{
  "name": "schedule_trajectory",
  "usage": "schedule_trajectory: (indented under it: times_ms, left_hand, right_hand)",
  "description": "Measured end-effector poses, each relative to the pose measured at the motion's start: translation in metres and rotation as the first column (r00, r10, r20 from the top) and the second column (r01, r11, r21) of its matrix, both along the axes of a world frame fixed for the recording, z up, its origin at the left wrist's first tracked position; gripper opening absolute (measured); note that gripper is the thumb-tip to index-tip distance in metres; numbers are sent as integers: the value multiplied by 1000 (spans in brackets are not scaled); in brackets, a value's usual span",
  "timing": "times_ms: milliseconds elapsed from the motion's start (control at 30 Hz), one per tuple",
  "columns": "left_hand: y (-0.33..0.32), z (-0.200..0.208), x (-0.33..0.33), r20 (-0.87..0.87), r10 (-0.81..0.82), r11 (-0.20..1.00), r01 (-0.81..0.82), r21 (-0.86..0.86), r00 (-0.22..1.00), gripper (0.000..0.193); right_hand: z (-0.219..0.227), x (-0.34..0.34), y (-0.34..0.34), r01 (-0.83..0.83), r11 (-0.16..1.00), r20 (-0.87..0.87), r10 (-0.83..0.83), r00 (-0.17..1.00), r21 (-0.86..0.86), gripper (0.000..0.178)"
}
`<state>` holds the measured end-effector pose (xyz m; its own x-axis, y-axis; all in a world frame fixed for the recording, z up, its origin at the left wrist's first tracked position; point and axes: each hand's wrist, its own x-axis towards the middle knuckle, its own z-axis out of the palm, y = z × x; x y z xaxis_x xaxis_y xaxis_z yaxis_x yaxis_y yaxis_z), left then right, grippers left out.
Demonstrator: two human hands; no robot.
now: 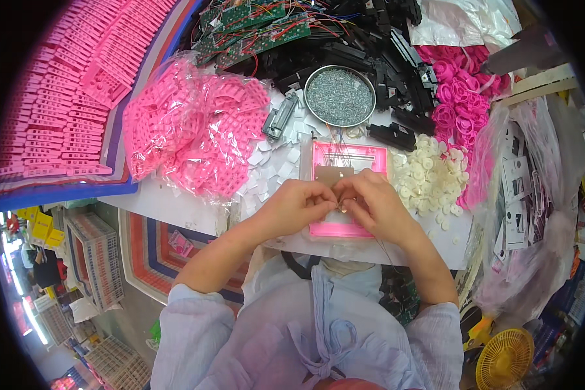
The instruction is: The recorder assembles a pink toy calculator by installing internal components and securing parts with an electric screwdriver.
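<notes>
A pink plastic casing lies open in front of me at the table's near edge. Inside it, toward the back, is a small brownish board, with thin dark wires running up from it. Over the casing's middle, my left hand and my right hand meet with fingertips pinched together. A tiny shiny part shows between them; the fingers cover most of it. One thin wire trails below my right hand, past the table edge. What my left fingertips pinch is too small to name.
A metal bowl of small screws stands behind the casing. Cream discs are heaped right, bagged pink grids and white pieces left. Black parts, green circuit boards and magenta rings fill the back.
</notes>
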<state>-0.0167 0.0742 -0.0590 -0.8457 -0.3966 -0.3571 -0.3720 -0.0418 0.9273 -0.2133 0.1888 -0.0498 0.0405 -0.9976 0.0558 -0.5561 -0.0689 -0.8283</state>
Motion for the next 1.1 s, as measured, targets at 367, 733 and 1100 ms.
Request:
schedule_trajectory:
  times_ms: [367,733,1100]
  left_hand:
    - [14,15,0,13,18,931,-12,-364,1000,13]
    - [11,13,9,9,80,950,-74,-303,997,12]
    - [17,6,7,-9,93,939,-91,-332,996,9]
  right_hand:
    - [-1,8,-6,-41,993,-16,40,999,-114,25]
    - [-7,9,-6,-58,995,-3,58,998,-83,32]
    - [-6,10,-5,-51,999,66,52,996,-12,27]
